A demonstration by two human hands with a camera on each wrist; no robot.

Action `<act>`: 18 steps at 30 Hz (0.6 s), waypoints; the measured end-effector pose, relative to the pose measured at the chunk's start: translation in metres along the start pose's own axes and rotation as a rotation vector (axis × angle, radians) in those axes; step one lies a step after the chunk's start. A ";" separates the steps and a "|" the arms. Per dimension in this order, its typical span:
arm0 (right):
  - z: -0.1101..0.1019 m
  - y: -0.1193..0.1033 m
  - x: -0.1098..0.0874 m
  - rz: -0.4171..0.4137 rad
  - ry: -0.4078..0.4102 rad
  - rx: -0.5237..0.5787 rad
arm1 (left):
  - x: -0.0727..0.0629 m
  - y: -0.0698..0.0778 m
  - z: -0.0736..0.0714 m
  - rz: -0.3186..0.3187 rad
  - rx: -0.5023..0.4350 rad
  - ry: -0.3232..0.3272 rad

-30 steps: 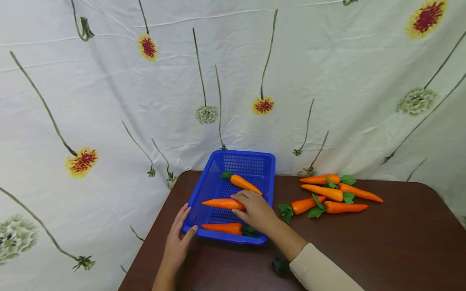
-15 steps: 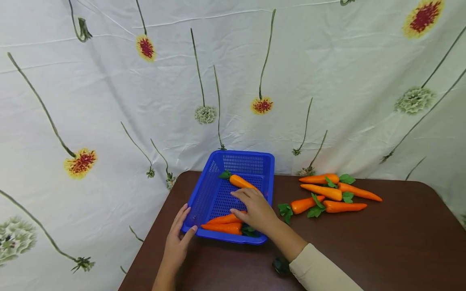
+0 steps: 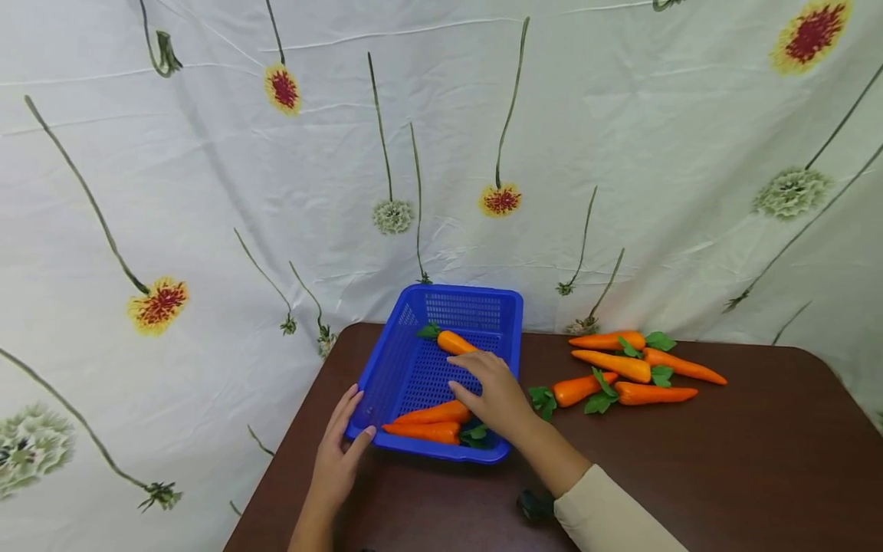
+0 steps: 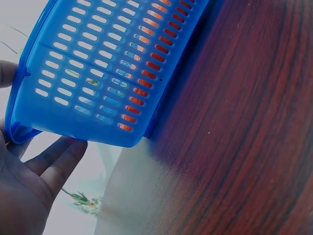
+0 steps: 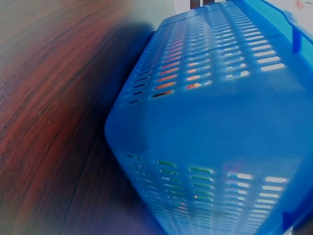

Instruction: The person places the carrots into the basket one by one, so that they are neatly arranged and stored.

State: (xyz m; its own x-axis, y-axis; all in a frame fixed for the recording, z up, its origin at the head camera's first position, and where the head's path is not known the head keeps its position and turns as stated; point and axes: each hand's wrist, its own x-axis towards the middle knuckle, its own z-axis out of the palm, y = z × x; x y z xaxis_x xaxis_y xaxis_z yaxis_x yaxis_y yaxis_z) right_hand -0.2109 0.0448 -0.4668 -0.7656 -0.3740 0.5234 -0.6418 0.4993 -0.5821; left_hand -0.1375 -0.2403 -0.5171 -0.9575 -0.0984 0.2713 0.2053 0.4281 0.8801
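A blue perforated plastic basket [image 3: 372, 359] holds three carrots. Two of them, an upper carrot [image 3: 431, 414] and a lower carrot [image 3: 422, 432], lie side by side along the front wall. A lighter orange carrot [image 3: 455, 342] lies farther back, partly hidden by my right hand. My left hand [image 3: 335, 460] grips the basket's front left corner, thumb on the front rim and fingers along the left side. In the left wrist view, its fingers [image 4: 63, 159] touch the outer wall. My right hand [image 3: 500, 395] hovers over the basket's right side, thumb and fingers apart, holding nothing.
Several carrots with green leaves, one at the back [image 3: 607, 342], lie in a loose pile right of the basket on the dark brown table [image 3: 724, 460]. A small black object [image 3: 533, 506] sits near my right sleeve. A flowered white cloth [image 3: 441, 153] hangs behind.
My right hand let go of a carrot, which dropped beside the front one in the basket. That hand then drew slightly right. My left hand stayed on the corner.
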 end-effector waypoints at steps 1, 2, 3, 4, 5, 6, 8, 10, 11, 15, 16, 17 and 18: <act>-0.002 0.001 -0.001 -0.002 0.017 0.005 | 0.001 0.000 0.000 0.001 -0.001 -0.001; -0.003 0.002 -0.002 -0.001 0.029 0.002 | 0.001 0.001 0.001 0.001 -0.003 -0.002; -0.005 0.004 -0.003 0.002 0.041 -0.001 | 0.001 0.001 0.001 0.000 -0.001 -0.001; -0.007 0.005 -0.005 0.005 0.051 0.000 | 0.001 0.001 0.001 0.000 0.001 0.000; -0.009 0.006 -0.008 0.009 0.059 0.000 | 0.000 0.001 0.001 -0.002 0.000 0.000; -0.011 0.007 -0.010 0.013 0.068 -0.001 | 0.000 0.001 0.001 -0.003 0.001 0.000; -0.017 0.009 -0.013 0.018 0.084 -0.003 | 0.000 0.000 0.002 -0.005 0.004 0.002; -0.023 0.012 -0.017 0.018 0.104 -0.011 | 0.000 0.000 0.002 -0.008 0.007 0.004; -0.026 0.014 -0.018 0.021 0.110 -0.018 | 0.000 0.000 0.002 -0.011 0.008 0.004; -0.038 0.023 -0.024 0.030 0.134 -0.053 | 0.001 0.001 0.002 -0.023 0.006 0.004; -0.041 0.025 -0.026 0.033 0.138 -0.061 | 0.001 0.001 0.002 -0.025 0.005 0.002; -0.044 0.028 -0.028 0.035 0.143 -0.067 | 0.001 0.001 0.002 -0.027 0.005 0.001; -0.046 0.031 -0.029 0.034 0.149 -0.075 | 0.001 0.001 0.002 -0.027 0.006 0.000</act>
State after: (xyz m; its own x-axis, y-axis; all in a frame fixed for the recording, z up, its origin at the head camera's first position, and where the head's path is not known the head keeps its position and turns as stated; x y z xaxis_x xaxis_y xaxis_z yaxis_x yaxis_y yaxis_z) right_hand -0.2060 0.1070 -0.4714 -0.7684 -0.2390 0.5937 -0.6063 0.5689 -0.5557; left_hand -0.1391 -0.2385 -0.5166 -0.9627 -0.1101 0.2471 0.1779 0.4306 0.8848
